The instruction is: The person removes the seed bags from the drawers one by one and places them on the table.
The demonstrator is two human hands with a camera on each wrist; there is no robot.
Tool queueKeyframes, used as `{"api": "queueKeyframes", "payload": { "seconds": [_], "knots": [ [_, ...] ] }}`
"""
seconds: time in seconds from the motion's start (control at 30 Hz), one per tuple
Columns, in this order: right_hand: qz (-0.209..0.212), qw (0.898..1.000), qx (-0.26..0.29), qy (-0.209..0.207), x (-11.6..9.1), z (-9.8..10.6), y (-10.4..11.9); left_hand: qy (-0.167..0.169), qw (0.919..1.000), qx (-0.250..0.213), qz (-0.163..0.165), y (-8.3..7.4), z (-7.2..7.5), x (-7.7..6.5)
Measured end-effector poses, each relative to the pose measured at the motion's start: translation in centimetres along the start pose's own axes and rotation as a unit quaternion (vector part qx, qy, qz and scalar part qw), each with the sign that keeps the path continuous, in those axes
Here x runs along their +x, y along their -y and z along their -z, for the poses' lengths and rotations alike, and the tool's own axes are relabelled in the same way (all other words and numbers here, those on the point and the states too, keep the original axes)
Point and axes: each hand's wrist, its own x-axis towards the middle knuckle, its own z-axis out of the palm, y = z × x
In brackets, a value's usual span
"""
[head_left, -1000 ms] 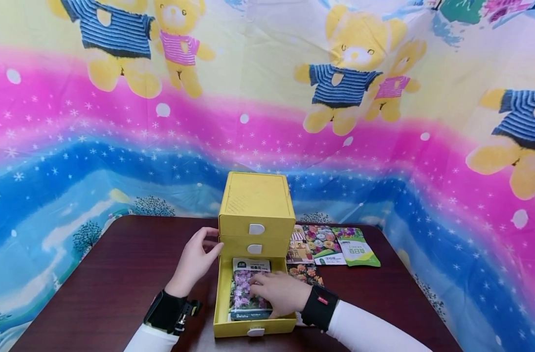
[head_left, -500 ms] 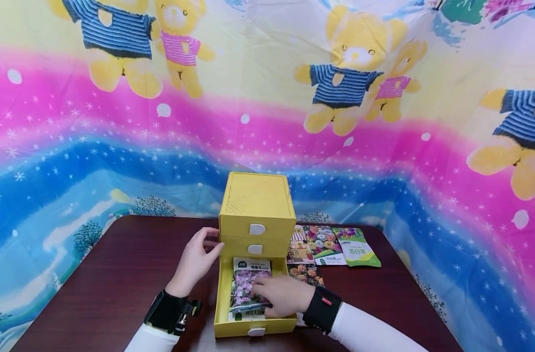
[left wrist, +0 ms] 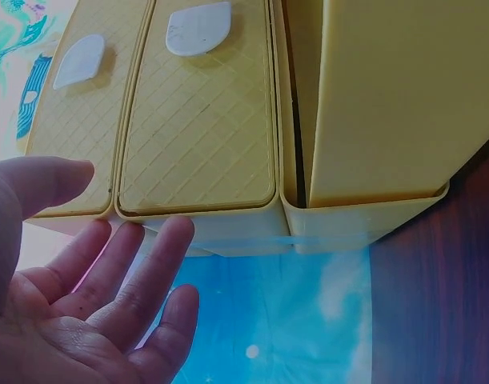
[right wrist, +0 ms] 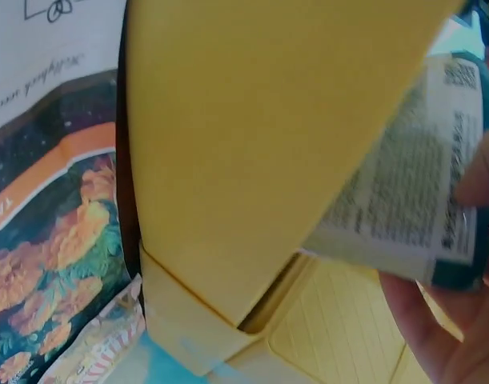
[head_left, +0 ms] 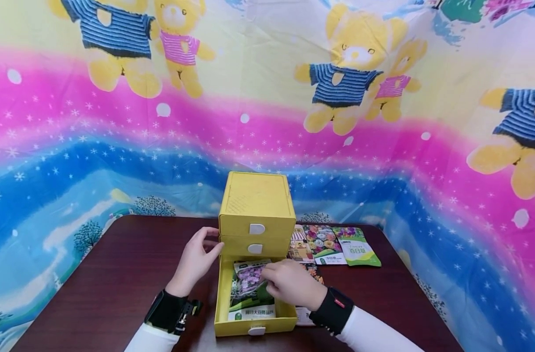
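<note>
A yellow drawer cabinet point(head_left: 258, 195) stands on the table with its bottom drawer point(head_left: 222, 298) pulled out. My right hand point(head_left: 294, 286) pinches a seed packet point(head_left: 250, 276) with pink-purple flowers by its near edge, between thumb and fingers. That packet is tilted up inside the drawer, and its printed back point(right wrist: 412, 168) shows in the right wrist view. Under it lies another seed packet point(head_left: 252, 313), partly covered. My left hand point(head_left: 194, 264) has its fingers extended at the cabinet's left side, with fingertips point(left wrist: 178, 228) right at the edge of a closed drawer.
Several seed packets lie on the table right of the cabinet, among them a green-and-white one point(head_left: 356, 248) and one with mixed flowers point(head_left: 323, 243). An orange marigold packet point(right wrist: 52, 264) lies close beside the drawer. White tabs point(head_left: 256, 229) stick out from the drawer fronts.
The right hand has moved up and to the right, raising the near edge of the pink-purple packet. More of the packet beneath is now visible. The left hand has stayed in place.
</note>
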Motion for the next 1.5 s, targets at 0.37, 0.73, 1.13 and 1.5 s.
{"api": "queueKeyframes", "payload": {
  "seconds": [0.37, 0.73, 1.13, 1.5],
  "knots": [
    [-0.08, 0.988, 0.031, -0.132, -1.1, 3.4, -0.5, -0.002, 1.0, -0.006, -0.005, 0.1, 0.2, 0.1],
    [-0.166, 0.954, 0.042, -0.247, -4.4, 8.0, -1.7, -0.001, 1.0, -0.003, -0.006, 0.2, 0.0, 0.0],
    [-0.259, 0.928, -0.001, -0.268, -11.6, 7.6, -7.5, 0.008, 1.0, -0.005, 0.0, 0.2, 0.0, 0.0],
    [-0.318, 0.92, -0.061, -0.222, -20.8, -0.1, -14.7, -0.023, 0.9968, 0.0, -0.076, 7.0, -2.2, 1.7]
  ]
}}
